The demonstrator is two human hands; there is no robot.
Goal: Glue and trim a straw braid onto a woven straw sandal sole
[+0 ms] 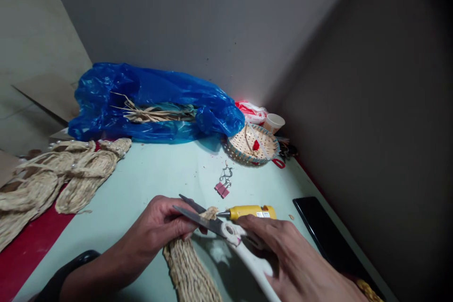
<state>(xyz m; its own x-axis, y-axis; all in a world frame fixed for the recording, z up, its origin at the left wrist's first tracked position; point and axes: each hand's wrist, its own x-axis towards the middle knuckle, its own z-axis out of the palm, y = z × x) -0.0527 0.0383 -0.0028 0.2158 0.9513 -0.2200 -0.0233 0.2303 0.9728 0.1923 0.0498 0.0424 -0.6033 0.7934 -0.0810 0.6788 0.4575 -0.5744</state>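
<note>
My left hand is closed on the top end of a woven straw piece that lies on the pale green table. My right hand grips white-handled scissors, whose open blades straddle the straw tip beside my left fingers. A yellow glue gun lies just behind the scissors, its nozzle pointing left toward the straw tip.
Several woven straw sandals lie at the left. A blue plastic bag with raffia sits against the wall. A small woven basket, a paper cup, pink binder clips and a black phone are to the right.
</note>
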